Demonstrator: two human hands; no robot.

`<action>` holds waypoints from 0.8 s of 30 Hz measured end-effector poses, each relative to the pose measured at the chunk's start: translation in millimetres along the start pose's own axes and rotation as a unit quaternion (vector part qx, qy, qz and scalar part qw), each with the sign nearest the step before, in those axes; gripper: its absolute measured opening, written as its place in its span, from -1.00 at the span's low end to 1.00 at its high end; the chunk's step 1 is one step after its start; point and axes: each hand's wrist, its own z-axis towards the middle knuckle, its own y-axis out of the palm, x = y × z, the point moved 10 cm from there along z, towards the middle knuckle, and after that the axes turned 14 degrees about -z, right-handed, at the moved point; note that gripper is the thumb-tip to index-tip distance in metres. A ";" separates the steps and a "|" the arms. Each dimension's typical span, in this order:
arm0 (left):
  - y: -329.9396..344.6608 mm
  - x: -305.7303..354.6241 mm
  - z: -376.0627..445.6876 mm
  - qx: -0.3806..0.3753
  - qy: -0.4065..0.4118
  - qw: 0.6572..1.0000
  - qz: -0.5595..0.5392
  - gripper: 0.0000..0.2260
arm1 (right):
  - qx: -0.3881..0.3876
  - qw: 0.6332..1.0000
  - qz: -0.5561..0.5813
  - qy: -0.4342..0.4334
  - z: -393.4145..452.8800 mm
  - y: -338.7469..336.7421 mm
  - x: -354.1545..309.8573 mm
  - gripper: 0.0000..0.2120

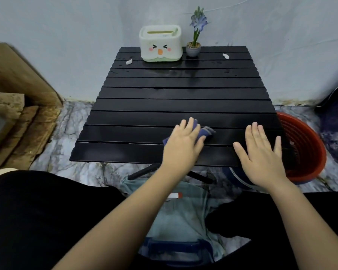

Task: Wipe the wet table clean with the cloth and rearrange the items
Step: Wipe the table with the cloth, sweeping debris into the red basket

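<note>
Two white scraps (129, 61) (225, 56) on the wet far slats of the black table (137, 117), too small to identify. Left hand (182, 144) flat, fingers straight, pressing the blue cloth (204, 132), mostly hidden beneath it, near the front edge. Right hand (261, 154) spread flat, holding nothing. Red basket (308, 145) partly behind the table's right corner.

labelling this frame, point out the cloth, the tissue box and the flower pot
cloth (206, 131): head view, on the bunched blue end beyond the fingers
tissue box (160, 48): head view, on its front face
flower pot (193, 49): head view, on the pot's grey side
</note>
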 end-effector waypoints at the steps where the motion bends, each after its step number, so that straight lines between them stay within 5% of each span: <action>1: -11.0 -15.1 -5.1 0.004 -0.010 1.000 0.008 -0.57 | 0.001 1.000 0.003 -0.002 0.5 -0.4 -0.3 -0.29; 8: -143.4 -176.7 -66.1 0.140 -0.210 0.965 0.078 -0.72 | 0.004 1.000 0.018 -0.002 0.1 -1.3 0.2 -0.26; 13: -164.2 -193.5 -80.4 0.178 -0.294 0.934 0.100 -0.64 | -0.009 0.995 0.086 -0.045 -5.2 -5.2 7.7 -0.12; 24: 19.5 18.3 5.1 -0.007 0.003 1.000 0.008 -0.59 | -0.002 0.983 0.171 -0.060 -21.2 -6.8 37.9 0.04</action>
